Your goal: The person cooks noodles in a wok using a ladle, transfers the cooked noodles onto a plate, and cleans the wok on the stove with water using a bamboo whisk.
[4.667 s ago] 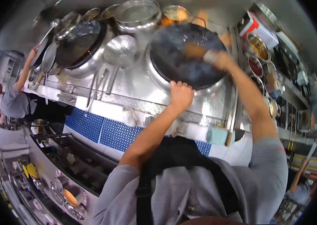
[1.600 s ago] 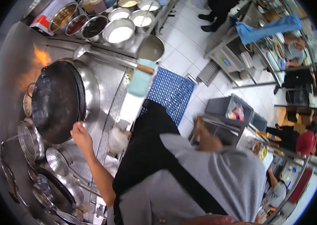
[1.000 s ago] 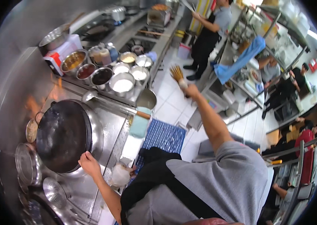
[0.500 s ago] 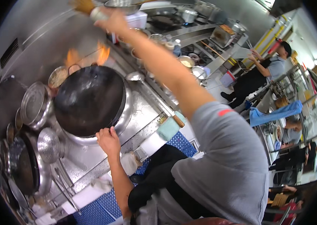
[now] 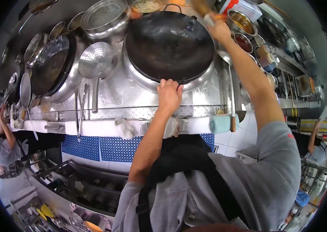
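Note:
A big black wok (image 5: pixel 169 46) sits tilted on a round metal burner ring on the steel range. Its near rim is held by my left hand (image 5: pixel 169 96), the fingers curled over the edge. Beyond the wok's far right side my right hand (image 5: pixel 220 31) is closed round a tan bristle brush (image 5: pixel 200 7) with a pale band at its handle. The brush is blurred by motion, its head near the top of the view. An orange glow of flame (image 5: pixel 186 11) shows behind the wok.
On the left are a perforated strainer (image 5: pixel 95 60), a second wok (image 5: pixel 51 63) and stacked metal basins (image 5: pixel 104 13). A long-handled ladle (image 5: pixel 231 89) lies at the right, with sauce bowls (image 5: pixel 242 22) beyond. Folded towels (image 5: pixel 219 124) line the front edge. Other people stand at both sides.
The view has turned, bringing the wok to the middle. My right hand has swung the brush back closer to the wok. My left hand stays on the near rim; the flames show less.

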Tool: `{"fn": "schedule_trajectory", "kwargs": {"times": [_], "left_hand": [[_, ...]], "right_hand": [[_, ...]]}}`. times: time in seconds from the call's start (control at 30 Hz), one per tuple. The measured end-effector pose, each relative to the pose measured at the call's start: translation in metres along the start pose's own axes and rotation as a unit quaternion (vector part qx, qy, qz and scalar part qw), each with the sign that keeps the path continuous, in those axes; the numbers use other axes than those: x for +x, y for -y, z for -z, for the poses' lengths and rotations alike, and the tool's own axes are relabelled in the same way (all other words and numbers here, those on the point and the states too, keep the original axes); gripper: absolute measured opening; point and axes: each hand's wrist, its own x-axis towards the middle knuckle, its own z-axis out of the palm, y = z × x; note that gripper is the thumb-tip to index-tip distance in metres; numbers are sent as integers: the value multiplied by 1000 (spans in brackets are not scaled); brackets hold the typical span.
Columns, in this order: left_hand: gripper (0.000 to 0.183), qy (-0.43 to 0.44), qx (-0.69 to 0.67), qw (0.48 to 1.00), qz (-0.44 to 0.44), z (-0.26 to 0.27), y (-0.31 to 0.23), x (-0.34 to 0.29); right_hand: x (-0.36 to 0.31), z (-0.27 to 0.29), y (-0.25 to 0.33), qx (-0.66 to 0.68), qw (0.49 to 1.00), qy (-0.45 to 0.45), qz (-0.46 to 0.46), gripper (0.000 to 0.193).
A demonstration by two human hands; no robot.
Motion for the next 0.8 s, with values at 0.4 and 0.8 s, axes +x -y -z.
{"fn": "schedule_trajectory", "kwargs": {"times": [0.4, 0.8], "left_hand": [[20, 8, -49, 999, 14, -1, -7, 2], [13, -167, -20, 986, -16, 13, -18, -16]], "right_hand": [[-35, 13, 14, -76, 989, 115, 53, 56], [-116, 126, 20, 189, 769, 608, 57, 74]]}}
